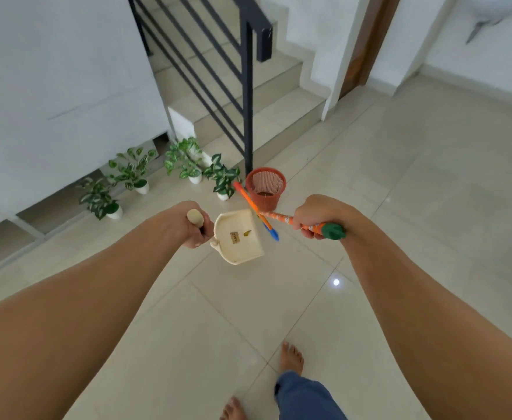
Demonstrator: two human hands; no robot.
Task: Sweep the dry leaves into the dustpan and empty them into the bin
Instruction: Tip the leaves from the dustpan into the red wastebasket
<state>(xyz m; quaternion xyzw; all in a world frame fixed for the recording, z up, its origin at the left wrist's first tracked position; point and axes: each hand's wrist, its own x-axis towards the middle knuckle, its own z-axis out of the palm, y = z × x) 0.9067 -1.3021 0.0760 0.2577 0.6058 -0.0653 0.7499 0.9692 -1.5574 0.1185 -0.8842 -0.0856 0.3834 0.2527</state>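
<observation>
Cream dustpan, one leaf inside, sits under the left hand, grip clamped on its handle, with the red bin just beyond, nearer that hand than the right hand, clamped on the broom.

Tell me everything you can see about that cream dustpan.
The dustpan is cream and looks like plastic, with raised walls around a flat tray. A small brown label is stuck inside, and one yellowish leaf lies beside it. The left hand grips the rounded top of its long handle. It is just short of the red bin, and the orange broom crosses its far right corner.
</observation>
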